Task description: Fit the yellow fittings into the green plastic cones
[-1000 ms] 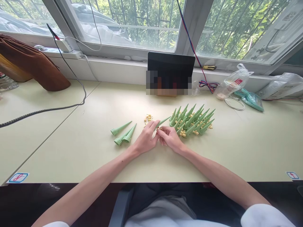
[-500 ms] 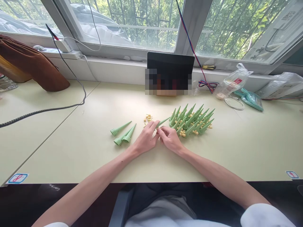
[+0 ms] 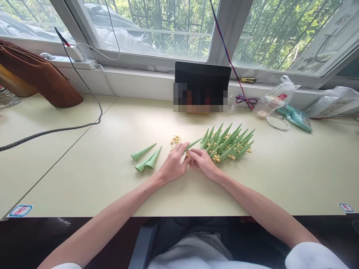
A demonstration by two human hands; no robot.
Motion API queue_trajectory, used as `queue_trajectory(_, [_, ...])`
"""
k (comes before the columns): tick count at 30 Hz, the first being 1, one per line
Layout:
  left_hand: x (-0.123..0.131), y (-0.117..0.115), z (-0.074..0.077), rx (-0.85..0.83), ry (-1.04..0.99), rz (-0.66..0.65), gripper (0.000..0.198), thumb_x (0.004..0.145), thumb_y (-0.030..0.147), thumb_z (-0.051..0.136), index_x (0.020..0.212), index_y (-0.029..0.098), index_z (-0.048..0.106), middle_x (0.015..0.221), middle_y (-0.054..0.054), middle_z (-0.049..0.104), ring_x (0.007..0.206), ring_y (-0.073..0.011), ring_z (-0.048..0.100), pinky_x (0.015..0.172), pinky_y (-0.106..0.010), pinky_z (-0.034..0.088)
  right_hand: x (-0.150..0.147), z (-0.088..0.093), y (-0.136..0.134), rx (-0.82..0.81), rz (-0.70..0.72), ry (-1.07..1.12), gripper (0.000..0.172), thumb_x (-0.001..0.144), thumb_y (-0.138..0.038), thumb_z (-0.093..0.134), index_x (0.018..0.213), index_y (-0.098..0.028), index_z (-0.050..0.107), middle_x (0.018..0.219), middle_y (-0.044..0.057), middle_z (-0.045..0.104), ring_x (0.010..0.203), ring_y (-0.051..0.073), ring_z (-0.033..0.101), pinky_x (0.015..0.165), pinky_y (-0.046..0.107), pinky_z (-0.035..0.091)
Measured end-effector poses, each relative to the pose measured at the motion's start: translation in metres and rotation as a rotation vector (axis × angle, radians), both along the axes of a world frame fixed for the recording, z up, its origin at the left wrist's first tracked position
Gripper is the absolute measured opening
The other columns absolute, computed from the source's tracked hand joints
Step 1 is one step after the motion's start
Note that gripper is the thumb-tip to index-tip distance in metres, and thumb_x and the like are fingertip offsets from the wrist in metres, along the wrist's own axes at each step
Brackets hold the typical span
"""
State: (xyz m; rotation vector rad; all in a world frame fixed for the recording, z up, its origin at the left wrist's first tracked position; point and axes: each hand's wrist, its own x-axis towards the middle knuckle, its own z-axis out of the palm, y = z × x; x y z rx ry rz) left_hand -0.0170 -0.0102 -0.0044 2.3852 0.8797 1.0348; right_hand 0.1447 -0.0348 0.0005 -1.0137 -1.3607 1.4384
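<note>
My left hand (image 3: 174, 162) is closed around a green plastic spike (image 3: 194, 143), its pointed end aimed to the right. Fingers of my right hand (image 3: 204, 161) pinch a small yellow valve (image 3: 188, 153) against the spike's wide end; how far it sits in is hidden by the fingers. Beyond my left fingertips lies a small pile of yellow valves (image 3: 176, 139). Several green spikes fitted with yellow valves (image 3: 228, 142) stand in a close group right of my hands. Three green spikes without visible valves (image 3: 147, 160) lie to the left.
A dark tablet (image 3: 202, 78) leans at the window. Along the back right are a utility knife (image 3: 248, 80), a bundled red-blue wire (image 3: 247, 100), plastic bags (image 3: 276, 98) and a teal pouch (image 3: 295, 118). A black cable (image 3: 56, 129) crosses the left side near a brown bag (image 3: 50, 80).
My right fingers have shifted slightly at the spike's wide end, and the yellow valve shows more between them. My left hand keeps the spike in nearly the same place.
</note>
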Motion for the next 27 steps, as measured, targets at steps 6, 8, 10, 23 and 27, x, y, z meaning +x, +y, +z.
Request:
queue_trajectory(6, [0.0001, 0.0007, -0.0015, -0.014, 0.002, -0.003, 0.046, 0.092, 0.012, 0.050, 0.136, 0.021, 0.043, 0.111, -0.011, 0.058, 0.103, -0.0232, 0.058, 0.089, -0.039, 0.051, -0.0030, -0.0032, -0.0023, 0.046, -0.046, -0.062, 0.038, 0.089, -0.052, 0.060, 0.072, -0.018, 0.056, 0.053, -0.004, 0.051, 0.046, 0.010, 0.044, 0.044, 0.023, 0.031])
queue_trajectory(8, [0.0002, 0.0008, -0.0014, -0.017, 0.007, -0.008, 0.046, 0.091, 0.012, 0.050, 0.136, 0.021, 0.043, 0.112, -0.011, 0.057, 0.104, -0.0233, 0.058, 0.090, -0.039, 0.051, -0.0034, -0.0046, -0.0023, 0.058, -0.058, -0.078, 0.039, 0.089, -0.052, 0.059, 0.070, -0.018, 0.055, 0.051, -0.004, 0.050, 0.046, 0.010, 0.044, 0.044, 0.024, 0.032])
queue_trajectory(10, [0.0001, 0.0008, -0.0013, -0.020, 0.012, -0.012, 0.046, 0.091, 0.011, 0.050, 0.136, 0.021, 0.043, 0.112, -0.011, 0.057, 0.104, -0.0232, 0.058, 0.091, -0.039, 0.050, -0.0037, -0.0059, -0.0025, 0.074, -0.069, -0.100, 0.039, 0.090, -0.051, 0.057, 0.069, -0.019, 0.054, 0.051, -0.004, 0.050, 0.045, 0.010, 0.044, 0.044, 0.024, 0.032])
queue_trajectory(23, [-0.0015, 0.0022, -0.0071, -0.013, 0.064, -0.020, 0.056, 0.086, 0.005, 0.050, 0.138, 0.022, 0.041, 0.117, -0.012, 0.057, 0.110, -0.0249, 0.056, 0.094, -0.040, 0.050, -0.0095, -0.0042, -0.0102, 0.268, -0.222, -0.310, 0.036, 0.093, -0.046, 0.053, 0.068, -0.020, 0.051, 0.059, -0.001, 0.049, 0.051, 0.012, 0.045, 0.048, 0.026, 0.035])
queue_trajectory(27, [-0.0012, 0.0018, -0.0055, -0.007, 0.053, -0.005, 0.051, 0.089, 0.009, 0.050, 0.137, 0.022, 0.042, 0.114, -0.011, 0.057, 0.109, -0.0245, 0.057, 0.093, -0.040, 0.050, -0.0081, -0.0042, -0.0093, 0.223, -0.199, -0.281, 0.038, 0.094, -0.048, 0.051, 0.069, -0.019, 0.055, 0.053, -0.003, 0.049, 0.048, 0.012, 0.046, 0.047, 0.026, 0.035])
